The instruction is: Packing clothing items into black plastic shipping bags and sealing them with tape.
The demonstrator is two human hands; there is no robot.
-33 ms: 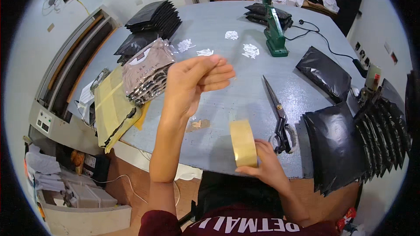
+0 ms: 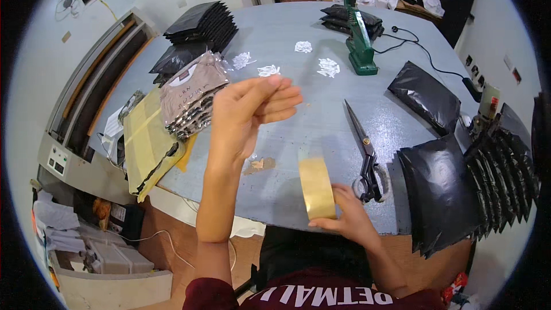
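My left hand [image 2: 252,103] is raised over the table, its thumb against the side of the index finger and the other fingers nearly straight. What the pinch holds, if anything, is too faint to make out. Low over the table's near edge, my right hand [image 2: 350,212] grips a roll of packing tape [image 2: 317,188], standing on edge, yellowish and shiny. A faint see-through patch shows just above the roll. To the right of it lie large scissors [image 2: 367,155] with dark handles, blades pointing away. A brown scrap [image 2: 259,165] lies on the table between my hands.
Black plastic mailers [image 2: 439,195] crowd the right side, with more stacked [image 2: 201,23] at the far left. Bagged beige shirts [image 2: 192,89] and a yellow taped parcel [image 2: 148,143] sit at left. A green hand press [image 2: 360,46] stands at the back, near small white label piles [image 2: 329,68].
My left hand has shifted slightly to the left. The tape roll in my right hand has moved a touch left; everything else is still.
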